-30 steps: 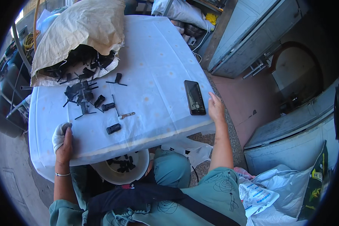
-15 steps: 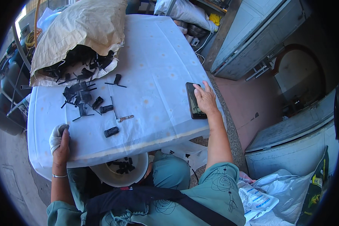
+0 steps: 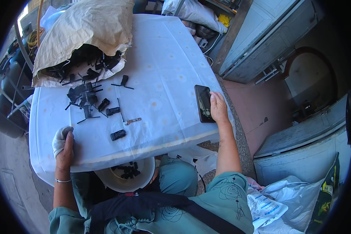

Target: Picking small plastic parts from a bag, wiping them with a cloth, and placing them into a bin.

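At the right edge of the cloth-covered table (image 3: pixel 163 70), my right hand (image 3: pixel 219 107) is closed at the side of a black smartphone (image 3: pixel 203 104), its fingers together against the near-right edge. The phone lies flat, screen up. My left hand (image 3: pixel 64 150) rests at the table's front left, closed on a whitish cloth (image 3: pixel 61 140) that covers the fingers; the thumb is bare. Beyond it lie several black plastic parts with thin arms (image 3: pixel 85 97). A single black part (image 3: pixel 118 134) sits nearer me. A small wrench (image 3: pixel 132 121) and a thin screwdriver-like rod (image 3: pixel 121 111) lie beside them.
A beige woven sack (image 3: pixel 84 31) lies open toward me at the far left, spilling more black parts. Below the front edge, a white bucket (image 3: pixel 146 177) at my legs holds several black pieces. Plastic bags (image 3: pixel 269 202) lie low right, near grey metal doors (image 3: pixel 308 136).
My right hand has drawn back from over the phone's screen to its right side, and its spread fingers have come together. My left hand stays in place.
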Tool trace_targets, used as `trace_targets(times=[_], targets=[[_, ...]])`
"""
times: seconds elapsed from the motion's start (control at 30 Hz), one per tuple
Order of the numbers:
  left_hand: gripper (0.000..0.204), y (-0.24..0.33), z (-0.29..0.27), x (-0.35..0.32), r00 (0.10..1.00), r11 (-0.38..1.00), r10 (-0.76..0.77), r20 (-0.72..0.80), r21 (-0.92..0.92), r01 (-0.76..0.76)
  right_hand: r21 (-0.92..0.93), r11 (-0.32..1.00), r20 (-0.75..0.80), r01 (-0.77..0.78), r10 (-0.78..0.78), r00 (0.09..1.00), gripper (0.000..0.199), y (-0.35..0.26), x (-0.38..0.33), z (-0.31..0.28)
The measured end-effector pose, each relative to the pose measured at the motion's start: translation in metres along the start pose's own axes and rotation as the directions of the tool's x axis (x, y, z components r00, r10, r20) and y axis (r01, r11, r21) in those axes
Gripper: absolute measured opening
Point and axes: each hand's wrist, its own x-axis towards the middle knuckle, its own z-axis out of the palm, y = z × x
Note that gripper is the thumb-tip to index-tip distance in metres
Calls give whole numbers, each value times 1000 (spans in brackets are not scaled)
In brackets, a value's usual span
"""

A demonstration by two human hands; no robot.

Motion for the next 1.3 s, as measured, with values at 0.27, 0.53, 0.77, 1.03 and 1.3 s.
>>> trace_targets(times=[0.27, 0.53, 0.77, 1.03, 1.3], targets=[[18, -1, 2, 0, 1000, 1000, 12, -16, -12, -12, -112, 993, 146, 22, -6, 989, 35, -23, 4, -5], [18, 1, 7, 0, 999, 999, 29, -21, -21, -30, -390, 920, 258, 40, 67, 964, 36, -36, 20, 11], [18, 3, 5, 0, 1000, 1000, 5, 5, -14, -5, -23, 1000, -87, -6, 4, 996, 37, -3, 5, -12], [18, -5, 3, 4, 1000, 1000, 14, 5, -26, -14, 13, 995, -33, -103, 104, 994, 32, 13, -30, -26], [16, -7, 6, 3, 999, 999, 36, -19, -24, -37, -234, 968, 168, 91, -52, 984, 37, -26, -6, -9]])
